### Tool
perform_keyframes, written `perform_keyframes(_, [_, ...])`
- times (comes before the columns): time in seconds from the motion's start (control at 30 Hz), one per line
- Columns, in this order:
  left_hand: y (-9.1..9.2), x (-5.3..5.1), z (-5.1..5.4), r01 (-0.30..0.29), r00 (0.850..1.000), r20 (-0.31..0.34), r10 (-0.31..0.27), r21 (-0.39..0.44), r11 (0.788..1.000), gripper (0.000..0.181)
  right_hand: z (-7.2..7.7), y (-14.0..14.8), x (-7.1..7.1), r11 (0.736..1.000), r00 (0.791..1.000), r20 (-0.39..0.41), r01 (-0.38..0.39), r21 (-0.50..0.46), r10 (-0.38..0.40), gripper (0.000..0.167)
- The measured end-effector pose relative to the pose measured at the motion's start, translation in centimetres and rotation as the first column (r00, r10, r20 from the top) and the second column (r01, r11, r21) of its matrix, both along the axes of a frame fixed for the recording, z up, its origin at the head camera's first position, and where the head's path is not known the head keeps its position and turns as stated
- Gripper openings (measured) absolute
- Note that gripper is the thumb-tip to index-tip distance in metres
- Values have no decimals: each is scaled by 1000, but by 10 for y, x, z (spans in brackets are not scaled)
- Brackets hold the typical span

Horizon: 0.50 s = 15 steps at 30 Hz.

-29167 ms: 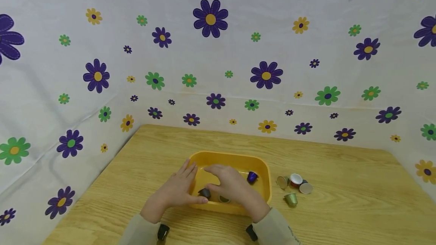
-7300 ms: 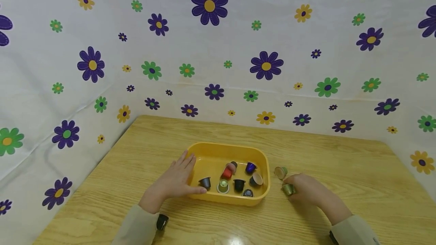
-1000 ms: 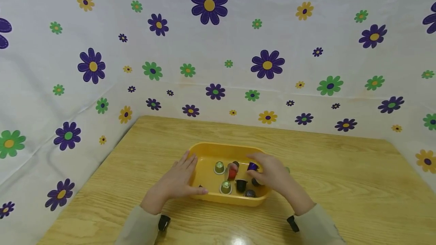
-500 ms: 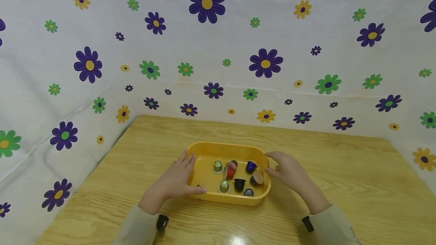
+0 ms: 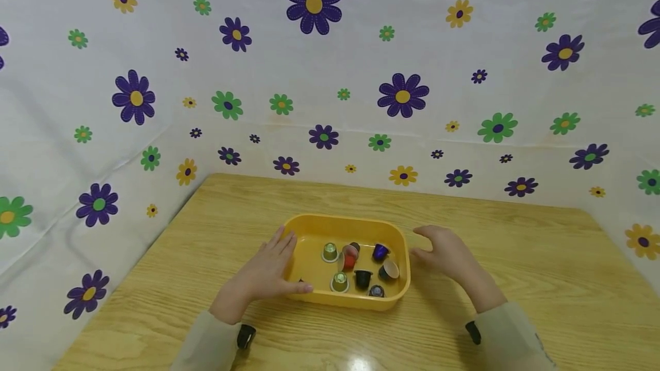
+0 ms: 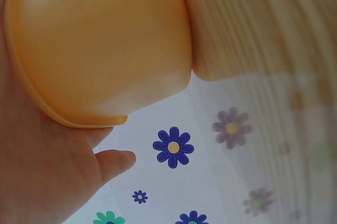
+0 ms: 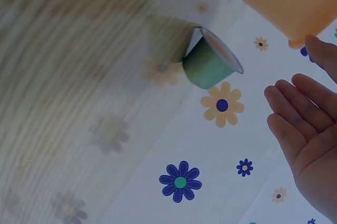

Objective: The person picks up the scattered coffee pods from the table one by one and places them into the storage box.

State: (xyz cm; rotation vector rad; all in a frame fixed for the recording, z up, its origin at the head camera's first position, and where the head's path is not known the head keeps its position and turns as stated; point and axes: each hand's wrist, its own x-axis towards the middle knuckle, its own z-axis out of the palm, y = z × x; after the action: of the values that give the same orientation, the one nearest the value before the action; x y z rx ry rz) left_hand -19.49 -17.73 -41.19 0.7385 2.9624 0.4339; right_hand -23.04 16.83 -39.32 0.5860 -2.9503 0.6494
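A yellow plastic tray (image 5: 350,300) on the table holds several coffee capsules. Among them are two upright light-green capsules (image 5: 340,281), a red capsule (image 5: 349,261), a blue capsule (image 5: 380,252) and a black capsule (image 5: 362,279). My left hand (image 5: 265,276) rests against the tray's left end, fingers straight, thumb along the front rim. A dark capsule is mostly hidden by that thumb. To the right of the tray hovers my right hand (image 5: 443,251), thumb and fingers apart, holding nothing. The right wrist view shows a green capsule (image 7: 208,66) near this hand; in the head view the hand hides it.
The wooden table (image 5: 515,279) stretches out to the right and behind the tray. A white flowered cloth (image 5: 330,62) hangs along the back and left sides. Dark wrist-worn devices (image 5: 245,336) sit at both sleeves.
About seven seconds ago my right hand gripped a green capsule; a green one now stands in the tray's back left. Over the last second that hand moved right, out past the rim. Left hand unchanged.
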Motion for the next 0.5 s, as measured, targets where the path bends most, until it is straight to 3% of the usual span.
perform_keyframes(0.3, [-1, 2, 2, -5, 1000, 6, 5, 11, 1000, 105, -3, 3, -3, 986, 998, 65, -1, 169, -10, 32])
perform_keyframes(0.5, [-2, 1, -1, -9, 1000, 8, 9, -2, 1000, 107, -10, 6, -5, 978, 995, 93, 14, 206, -34, 30])
